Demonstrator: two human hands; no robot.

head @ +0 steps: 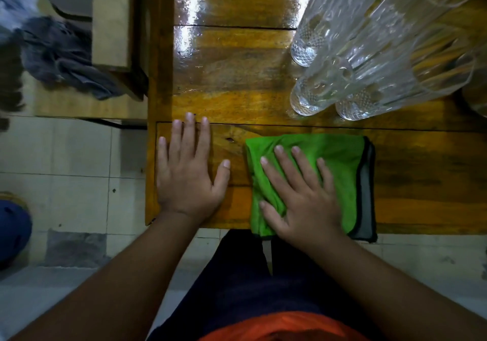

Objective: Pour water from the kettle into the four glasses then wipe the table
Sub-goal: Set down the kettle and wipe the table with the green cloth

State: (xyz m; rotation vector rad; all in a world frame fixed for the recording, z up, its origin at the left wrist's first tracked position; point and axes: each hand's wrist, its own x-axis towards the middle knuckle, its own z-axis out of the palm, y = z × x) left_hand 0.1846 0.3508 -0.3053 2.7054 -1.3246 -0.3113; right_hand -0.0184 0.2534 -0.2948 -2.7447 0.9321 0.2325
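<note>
A folded green cloth with a grey underside lies at the near edge of the wooden table. My right hand presses flat on the cloth, fingers spread. Beside it, my left hand rests flat on the bare wood near the table's left corner, holding nothing. Several tall clear glasses stand grouped at the right of the table, beyond the cloth. The far part of the tabletop looks wet and shiny. The kettle is not in view.
A wooden bench or chair stands left of the table with a dark grey cloth draped by it. Tiled floor lies to the left and below. A blue object sits at the far left edge.
</note>
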